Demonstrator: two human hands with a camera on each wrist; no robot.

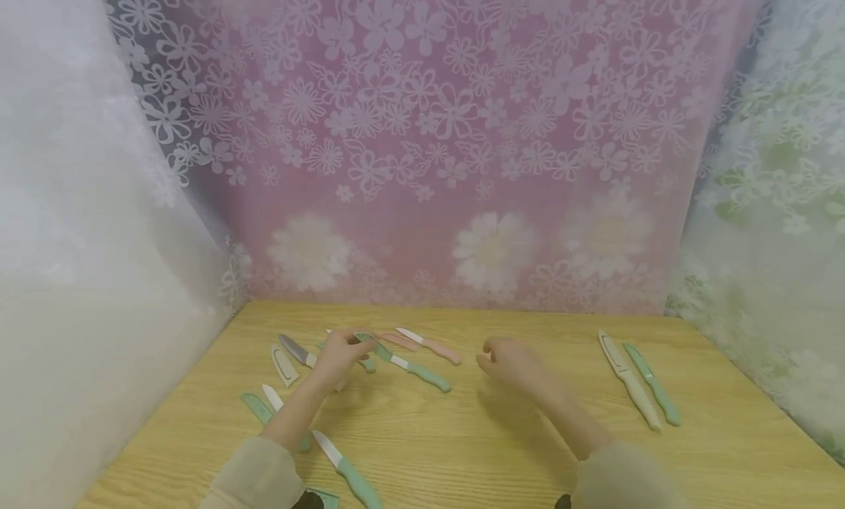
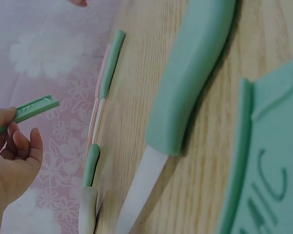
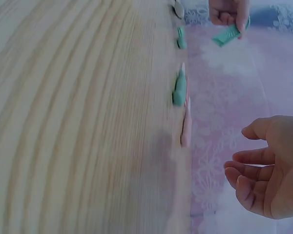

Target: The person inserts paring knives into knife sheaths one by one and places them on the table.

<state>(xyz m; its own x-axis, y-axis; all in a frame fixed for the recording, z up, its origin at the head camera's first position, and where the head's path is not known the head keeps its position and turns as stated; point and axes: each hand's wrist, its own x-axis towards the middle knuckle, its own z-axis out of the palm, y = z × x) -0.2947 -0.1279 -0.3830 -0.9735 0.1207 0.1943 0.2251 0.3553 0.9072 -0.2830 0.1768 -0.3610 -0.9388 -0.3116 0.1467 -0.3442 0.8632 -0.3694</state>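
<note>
My left hand (image 1: 339,356) pinches a green knife sheath (image 2: 36,108) between thumb and fingers, raised above the table in the wrist views. In the head view the sheath overlaps the blade end of a green-handled knife (image 1: 428,377) with a white blade, which lies on the table. Behind that lie a pink-handled knife (image 1: 442,350) and a pink sheath (image 1: 400,341). My right hand (image 3: 271,168) hovers above the table to the right of these knives, its fingers loosely bent and holding nothing.
At the right lie a cream knife (image 1: 630,384) and a green knife (image 1: 653,386) side by side. A grey-bladed knife (image 1: 295,348), a cream sheath (image 1: 284,367), a green sheath (image 1: 256,406) and a green knife (image 1: 350,474) lie at the left. A floral curtain (image 1: 422,164) hangs behind the wooden table (image 1: 449,450).
</note>
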